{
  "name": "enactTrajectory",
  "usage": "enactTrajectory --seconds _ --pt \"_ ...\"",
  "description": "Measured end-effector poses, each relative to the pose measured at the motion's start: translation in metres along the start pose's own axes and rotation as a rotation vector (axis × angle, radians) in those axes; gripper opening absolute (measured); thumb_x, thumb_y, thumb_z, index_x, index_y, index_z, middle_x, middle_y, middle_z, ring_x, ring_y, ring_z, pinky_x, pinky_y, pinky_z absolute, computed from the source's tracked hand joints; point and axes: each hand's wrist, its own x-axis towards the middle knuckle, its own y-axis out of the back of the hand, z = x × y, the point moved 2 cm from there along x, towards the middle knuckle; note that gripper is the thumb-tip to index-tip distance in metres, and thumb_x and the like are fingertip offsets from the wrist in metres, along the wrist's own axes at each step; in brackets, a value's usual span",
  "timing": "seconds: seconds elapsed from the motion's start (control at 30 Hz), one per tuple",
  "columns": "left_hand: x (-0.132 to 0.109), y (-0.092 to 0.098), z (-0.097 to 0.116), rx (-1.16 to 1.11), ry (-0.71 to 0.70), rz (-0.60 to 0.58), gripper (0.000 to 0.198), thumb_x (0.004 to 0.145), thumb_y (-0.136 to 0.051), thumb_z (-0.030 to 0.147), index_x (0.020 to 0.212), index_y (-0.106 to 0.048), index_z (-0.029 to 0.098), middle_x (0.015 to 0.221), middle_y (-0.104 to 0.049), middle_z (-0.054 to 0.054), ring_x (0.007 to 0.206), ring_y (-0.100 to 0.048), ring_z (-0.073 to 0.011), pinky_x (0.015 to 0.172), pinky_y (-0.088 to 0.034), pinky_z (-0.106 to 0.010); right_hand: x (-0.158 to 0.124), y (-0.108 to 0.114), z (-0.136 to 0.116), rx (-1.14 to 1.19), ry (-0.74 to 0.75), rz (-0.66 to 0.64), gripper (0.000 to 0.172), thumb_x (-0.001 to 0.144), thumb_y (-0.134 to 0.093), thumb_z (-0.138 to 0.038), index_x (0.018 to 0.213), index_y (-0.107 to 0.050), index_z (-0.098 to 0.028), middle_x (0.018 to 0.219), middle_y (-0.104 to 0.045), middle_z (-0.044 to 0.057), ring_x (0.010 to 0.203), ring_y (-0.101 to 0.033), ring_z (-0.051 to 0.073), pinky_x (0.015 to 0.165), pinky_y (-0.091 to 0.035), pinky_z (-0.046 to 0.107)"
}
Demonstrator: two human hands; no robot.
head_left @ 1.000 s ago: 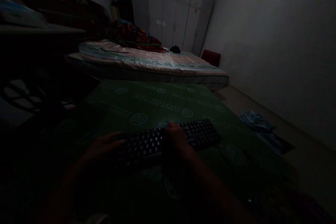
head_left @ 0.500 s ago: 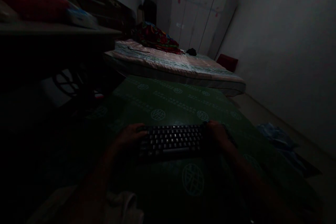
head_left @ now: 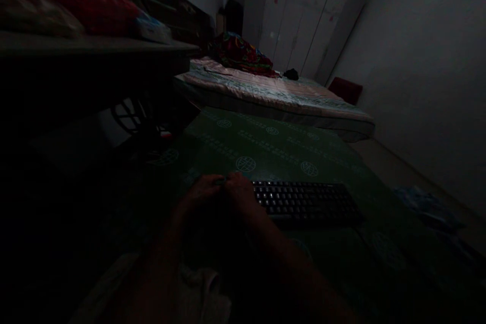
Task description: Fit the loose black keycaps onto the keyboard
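A black keyboard (head_left: 309,202) lies flat on a green, logo-printed surface, its right part visible and its left end covered by my hands. At that left end, my left hand (head_left: 203,190) is closed around the edge, with the thumb side toward the other hand. Right beside it, my right hand (head_left: 240,191) is closed over the leftmost keys, knuckles up. Whatever lies under its fingers is hidden in the dark. A pale cloth (head_left: 207,291) sits low in the view, between my forearms.
The green surface (head_left: 266,149) reaches toward a bed (head_left: 288,98) with a red patterned blanket (head_left: 243,53). On the left stands a table (head_left: 114,45) with red and clear bags, a spoked wheel (head_left: 129,116) beneath it. Bluish fabric (head_left: 425,205) lies on the floor at right.
My right hand has moved left across the keyboard, from its right side to beside my left hand, uncovering the right keys. The view has turned slightly left.
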Motion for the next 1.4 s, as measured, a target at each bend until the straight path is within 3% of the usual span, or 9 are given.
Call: enactTrajectory --seconds 0.23,0.33,0.6,0.7,0.8,0.9,1.0,1.27,1.4 --pt "-0.009 -0.007 0.007 -0.019 0.049 0.002 0.033 0.062 -0.054 0.033 0.087 -0.066 0.013 0.060 -0.064 -0.001 0.054 -0.061 -0.0178 0.049 -0.047 -0.026 -0.019 0.005 0.043 -0.039 -0.119 0.004 0.025 0.088 -0.044 -0.016 0.094 -0.068 -0.014 0.094 -0.064 0.014 0.088 -0.060 0.021 0.067 -0.044 0.027" --pt "-0.008 -0.006 0.006 0.025 0.092 0.027 0.031 0.064 -0.051 0.028 0.087 -0.066 0.013 0.055 -0.061 0.000 0.047 -0.059 -0.0167 0.046 -0.046 -0.026 -0.023 0.002 0.040 -0.035 -0.161 0.004 0.025 0.089 -0.043 -0.015 0.094 -0.067 -0.012 0.093 -0.064 0.015 0.087 -0.060 0.021 0.066 -0.044 0.027" --pt "0.002 0.016 0.006 0.207 0.115 0.208 0.021 0.060 -0.053 0.024 0.075 -0.068 0.018 0.096 -0.071 -0.007 0.106 -0.059 -0.0251 0.082 -0.048 -0.024 -0.019 -0.013 -0.033 0.051 0.219 0.010 0.022 0.090 -0.046 -0.019 0.098 -0.066 -0.015 0.098 -0.064 0.009 0.090 -0.056 0.018 0.073 -0.046 0.027" --pt "-0.001 0.009 0.007 0.194 0.144 0.164 0.033 0.066 -0.052 0.028 0.091 -0.067 0.012 0.084 -0.072 -0.009 0.081 -0.067 -0.0243 0.065 -0.053 -0.028 -0.041 -0.011 -0.004 0.019 0.177 0.004 0.019 0.088 -0.049 -0.017 0.090 -0.068 -0.016 0.096 -0.063 0.010 0.089 -0.055 0.018 0.070 -0.045 0.027" --pt "-0.003 0.001 0.006 0.157 0.157 0.120 0.041 0.071 -0.049 0.030 0.103 -0.063 0.009 0.072 -0.069 -0.007 0.056 -0.064 -0.0191 0.049 -0.050 -0.027 -0.073 -0.005 0.055 -0.023 -0.062 -0.025 0.018 0.086 -0.051 -0.015 0.087 -0.068 -0.018 0.096 -0.063 0.008 0.090 -0.055 0.017 0.070 -0.042 0.025" --pt "-0.003 -0.003 0.006 0.143 0.141 0.115 0.038 0.070 -0.051 0.030 0.100 -0.063 0.009 0.074 -0.069 -0.007 0.050 -0.062 -0.0163 0.045 -0.048 -0.024 -0.101 0.001 0.108 -0.028 -0.362 -0.029 0.018 0.084 -0.051 -0.014 0.090 -0.067 -0.018 0.098 -0.063 0.007 0.089 -0.057 0.016 0.068 -0.040 0.023" --pt "-0.001 -0.003 0.006 0.161 0.110 0.122 0.036 0.069 -0.052 0.032 0.094 -0.065 0.010 0.082 -0.070 -0.009 0.057 -0.065 -0.0184 0.046 -0.049 -0.025 -0.112 -0.002 0.119 -0.015 -0.481 0.022 0.020 0.083 -0.049 -0.012 0.088 -0.067 -0.020 0.095 -0.063 0.006 0.085 -0.057 0.015 0.064 -0.037 0.022" --pt "0.001 -0.006 0.013 0.345 0.007 0.198 0.052 0.066 -0.054 0.045 0.104 -0.064 0.011 0.113 -0.066 -0.014 0.102 -0.062 -0.0290 0.085 -0.050 -0.035 -0.093 -0.044 0.001 0.046 0.223 0.355 0.013 0.083 -0.059 -0.019 0.070 -0.063 -0.017 0.074 -0.059 0.004 0.071 -0.049 0.016 0.056 -0.036 0.024" --pt "0.005 -0.017 0.015 0.405 -0.086 0.188 0.063 0.062 -0.060 0.052 0.112 -0.061 0.012 0.127 -0.057 -0.014 0.118 -0.051 -0.0307 0.100 -0.040 -0.037 -0.110 -0.044 0.018 0.038 0.248 0.460 0.014 0.084 -0.057 -0.019 0.071 -0.061 -0.017 0.074 -0.058 0.004 0.071 -0.050 0.016 0.057 -0.039 0.024"
